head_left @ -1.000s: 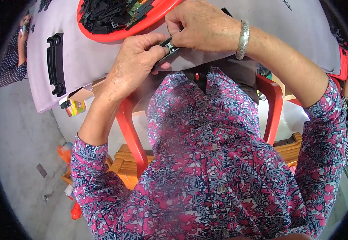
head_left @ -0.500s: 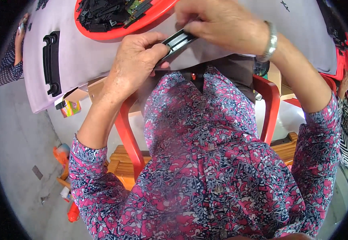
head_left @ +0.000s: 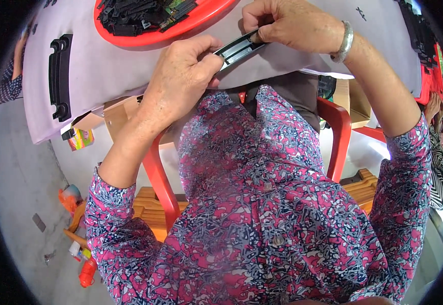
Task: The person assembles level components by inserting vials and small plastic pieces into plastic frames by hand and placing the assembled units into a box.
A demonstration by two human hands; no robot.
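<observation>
A long, narrow black plastic part (head_left: 238, 51) with a shiny grey channel along its inside is held slantwise above the near edge of the table. My left hand (head_left: 181, 73) grips its lower left end between thumb and fingers. At the upper right end, the thumb and curled fingers of my right hand (head_left: 300, 26) pinch the part; the fingertips there are partly hidden. Beyond my hands, a red tray (head_left: 178, 38) holds a heap of small black plastic pieces (head_left: 132, 18).
A long black bracket (head_left: 60, 77) with rounded notches lies on the pale cloth-covered table (head_left: 112, 68) to the left. A small black piece (head_left: 361, 13) is at the far right. Red chair arms (head_left: 337, 137) flank me; an open cardboard box (head_left: 122, 109) stands below the table.
Both hands and the black part appear a little further right. The right fingers have shifted slightly at the upper end, and the whole view has moved a little.
</observation>
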